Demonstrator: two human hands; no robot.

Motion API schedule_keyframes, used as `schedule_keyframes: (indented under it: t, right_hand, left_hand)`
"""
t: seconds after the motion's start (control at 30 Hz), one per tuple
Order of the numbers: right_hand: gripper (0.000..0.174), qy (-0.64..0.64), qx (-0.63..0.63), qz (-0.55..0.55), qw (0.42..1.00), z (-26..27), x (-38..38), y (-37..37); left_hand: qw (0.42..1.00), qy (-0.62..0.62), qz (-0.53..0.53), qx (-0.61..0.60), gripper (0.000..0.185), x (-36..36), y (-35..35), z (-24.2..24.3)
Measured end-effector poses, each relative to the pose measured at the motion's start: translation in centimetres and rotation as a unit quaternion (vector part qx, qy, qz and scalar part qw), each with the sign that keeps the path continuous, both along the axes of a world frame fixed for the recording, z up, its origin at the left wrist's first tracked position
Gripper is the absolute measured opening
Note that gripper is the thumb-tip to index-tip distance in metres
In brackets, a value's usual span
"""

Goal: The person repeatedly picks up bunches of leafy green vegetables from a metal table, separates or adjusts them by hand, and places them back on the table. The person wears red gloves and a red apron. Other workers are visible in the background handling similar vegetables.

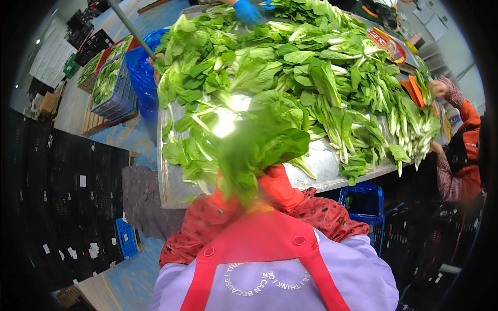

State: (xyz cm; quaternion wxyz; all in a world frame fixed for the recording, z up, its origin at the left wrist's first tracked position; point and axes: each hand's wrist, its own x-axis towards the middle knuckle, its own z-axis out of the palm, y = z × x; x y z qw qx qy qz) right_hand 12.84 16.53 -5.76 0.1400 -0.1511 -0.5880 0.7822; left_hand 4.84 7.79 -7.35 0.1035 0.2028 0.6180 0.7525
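Note:
A large bunch of leafy greens (260,144) is raised in front of my chest, its nearest leaves blurred. My right hand (279,186), in an orange-red glove, grips the bunch from the right, with the fingers hidden under leaves. On the other side, my left hand (223,194), gloved alike, is mostly covered by the foliage and appears closed on the same bunch. Beyond both hands, a heap of pale-stemmed greens (303,62) covers much of the metal table (311,151). A few loose stalks (194,155) lie left of the held bunch.
A co-worker's blue-gloved hand (247,12) reaches over the far edge. Another person in an orange apron (469,147) handles greens at right. Blue plastic bag (142,77) and filled crate (113,93) stand left. Black crates (70,186) and a blue bin (362,204) are nearby.

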Motion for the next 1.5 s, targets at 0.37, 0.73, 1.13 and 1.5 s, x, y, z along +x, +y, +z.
schedule_keyframes:
  t: [0.37, 0.73, 1.13, 1.5]
  right_hand:
    - [0.047, -0.012, 0.297, -0.056, 0.953, 3.9, -1.1, -0.8]
    - [0.051, -0.171, 0.523, -0.16, 0.82, 2.9, 7.2, 7.1]
    - [0.032, -0.167, -0.175, -0.11, 0.964, 1.1, 10.8, 9.3]
    - [0.039, -0.125, -0.185, -0.069, 0.972, 1.7, 4.3, 5.6]
  left_hand:
    - [0.93, -0.257, -0.263, 0.021, 0.033, -1.2, -4.4, 2.5]
    - [0.692, -0.65, -0.179, 0.259, 0.034, -1.6, -4.9, -0.9]
    - [0.595, -0.72, -0.142, 0.328, 0.042, -1.1, -3.7, 0.5]
    - [0.878, -0.345, -0.322, 0.087, 0.041, -0.6, -4.7, -1.7]
